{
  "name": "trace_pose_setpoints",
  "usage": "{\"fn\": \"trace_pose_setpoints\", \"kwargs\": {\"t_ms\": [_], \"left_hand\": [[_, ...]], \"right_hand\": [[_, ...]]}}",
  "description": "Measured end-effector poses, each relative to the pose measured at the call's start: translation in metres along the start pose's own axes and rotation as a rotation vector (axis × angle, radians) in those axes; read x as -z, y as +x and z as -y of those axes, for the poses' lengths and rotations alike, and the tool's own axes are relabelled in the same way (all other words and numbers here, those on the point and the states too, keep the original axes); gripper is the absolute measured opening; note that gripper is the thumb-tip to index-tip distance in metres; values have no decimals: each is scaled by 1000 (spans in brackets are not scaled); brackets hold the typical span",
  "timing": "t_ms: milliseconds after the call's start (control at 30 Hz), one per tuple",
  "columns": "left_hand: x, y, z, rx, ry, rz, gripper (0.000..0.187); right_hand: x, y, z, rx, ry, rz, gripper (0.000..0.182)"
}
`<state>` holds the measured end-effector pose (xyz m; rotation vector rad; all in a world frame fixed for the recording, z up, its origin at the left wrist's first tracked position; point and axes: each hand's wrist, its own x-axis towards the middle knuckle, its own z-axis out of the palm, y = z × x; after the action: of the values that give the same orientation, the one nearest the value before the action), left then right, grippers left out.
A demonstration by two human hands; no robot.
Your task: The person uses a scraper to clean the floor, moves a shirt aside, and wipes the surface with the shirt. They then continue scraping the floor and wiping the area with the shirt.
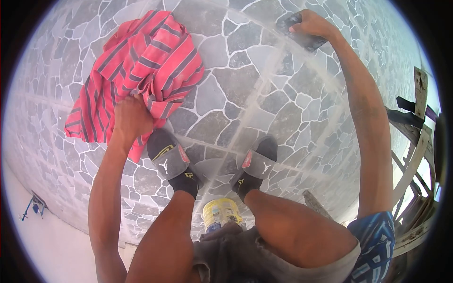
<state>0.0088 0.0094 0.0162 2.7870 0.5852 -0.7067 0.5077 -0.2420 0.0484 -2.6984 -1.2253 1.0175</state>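
Note:
My left hand (133, 115) is closed on a bunched red cloth with dark stripes (146, 61), which lies spread over the patterned grey floor tiles (233, 85) at the upper left. At the upper right, my right hand (311, 24) grips a dark, thin piece (312, 42) against the tiles. Part of that piece is hidden under the fingers, and its material is hard to tell. Pale, dusty joint lines run between the tiles near it.
My feet in dark slides (172, 160) rest on the tiles at the centre. Behind them, between my legs, is a yellow bucket (222, 212). Wooden boards (413, 165) are piled at the right edge. A small blue object (36, 205) lies at the lower left.

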Motion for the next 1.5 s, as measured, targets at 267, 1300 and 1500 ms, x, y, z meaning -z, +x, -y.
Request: {"fn": "trace_pose_setpoints", "kwargs": {"t_ms": [267,1300,1500], "left_hand": [[5,-1,-5,-1,15,9,53],[6,1,-5,-14,-41,11,54],[11,2,-7,6,-3,37,62]], "right_hand": [[4,-2,4,-46,81,71,47],[-22,13,-19,-31,347,2,47],[-20,8,26,-50,336,43,50]]}}
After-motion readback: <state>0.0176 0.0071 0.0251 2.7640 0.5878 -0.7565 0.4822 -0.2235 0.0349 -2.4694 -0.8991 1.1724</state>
